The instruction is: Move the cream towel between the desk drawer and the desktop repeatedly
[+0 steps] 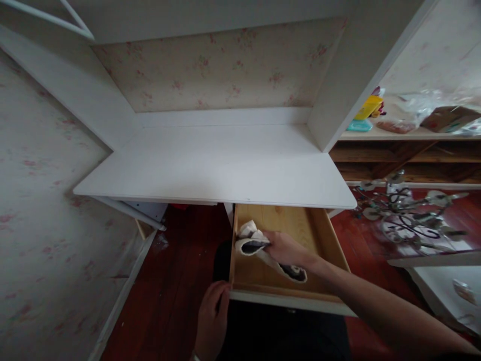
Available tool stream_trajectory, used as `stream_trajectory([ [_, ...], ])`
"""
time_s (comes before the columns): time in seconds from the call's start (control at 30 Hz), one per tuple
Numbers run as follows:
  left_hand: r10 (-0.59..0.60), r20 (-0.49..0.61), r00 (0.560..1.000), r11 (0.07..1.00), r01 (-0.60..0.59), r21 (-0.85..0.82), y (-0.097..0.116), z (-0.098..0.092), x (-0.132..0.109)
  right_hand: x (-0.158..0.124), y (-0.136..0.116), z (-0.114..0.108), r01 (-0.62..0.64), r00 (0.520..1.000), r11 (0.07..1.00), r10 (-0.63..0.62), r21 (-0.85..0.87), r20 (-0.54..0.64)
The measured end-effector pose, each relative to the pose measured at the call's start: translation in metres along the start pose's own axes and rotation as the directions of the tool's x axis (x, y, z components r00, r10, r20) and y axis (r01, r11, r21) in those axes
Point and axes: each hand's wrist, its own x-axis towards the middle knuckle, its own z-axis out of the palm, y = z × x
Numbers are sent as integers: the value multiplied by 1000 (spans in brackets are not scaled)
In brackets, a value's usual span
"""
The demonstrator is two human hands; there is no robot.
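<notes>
A wooden drawer [323, 235] stands pulled out from under a white desk [218, 165]. My right hand [283, 248] is inside the drawer, closed on a white cloth [250, 240] with dark smudges, pressed against the drawer bottom near its left side. Part of the cloth trails out under my wrist. My left hand [212, 313] grips the drawer's front left corner, fingers curled over the edge.
The desk sits in an alcove with flowered wallpaper. To the right is a wooden shelf [409, 135] with bags and packets, and a metal chandelier [406, 210] lies on the red-brown floor. A white panel [443, 286] lies at the lower right.
</notes>
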Motion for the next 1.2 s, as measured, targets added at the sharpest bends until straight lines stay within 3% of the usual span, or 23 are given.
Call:
stream_trajectory([
  [0.07, 100, 37, 994, 993, -102, 66, 2, 2, -3, -1, -8, -5, 40, 989, 999, -42, -15, -141],
  [0.13, 151, 16, 988, 982, -152, 116, 3, 4, -5, 1, -18, 5, 144, 961, 987, -156, -70, -227],
  [0.2, 168, -10, 986, 976, -165, 142, 4, 5, -5, 8, -25, 30, 281, 931, 947, -309, -158, -197],
  [0.3, 193, 0, 981, 967, -191, 168, 5, 3, -4, 26, -21, 73, 439, 888, 856, -460, -273, -15],
  [0.4, 206, 9, 978, 962, -204, 182, 7, 1, -3, 47, -6, 98, 411, 893, 826, -450, -387, -13],
  [0.5, 187, -14, 982, 968, -182, 175, 9, 2, -3, 68, 5, 92, 267, 923, 839, -364, -474, -123],
  [0.6, 164, -40, 986, 977, -157, 144, 9, 4, -5, 89, 8, 66, 114, 946, 872, -242, -475, -217],
  [0.77, 133, -31, 991, 988, -129, 88, 1, 5, -12, 113, 1, 33, 16, 954, 928, -127, -373, -273],
  [0.87, 55, -44, 998, 997, -52, 64, -9, 6, -18, 105, -2, 37, 59, 975, 948, -123, -312, -187],
  [0.97, -64, -122, 990, 998, 64, -1, -18, 8, -20, 76, -7, 55, 205, 973, 942, -226, -267, -52],
  [1.1, -131, -175, 976, 989, 118, -88, -22, 10, -16, 24, -20, 75, 468, 882, 869, -447, -162, 147],
  [1.2, -115, -168, 979, 991, 100, -94, -21, 7, -12, -1, -25, 73, 545, 821, 834, -510, -89, 255],
])
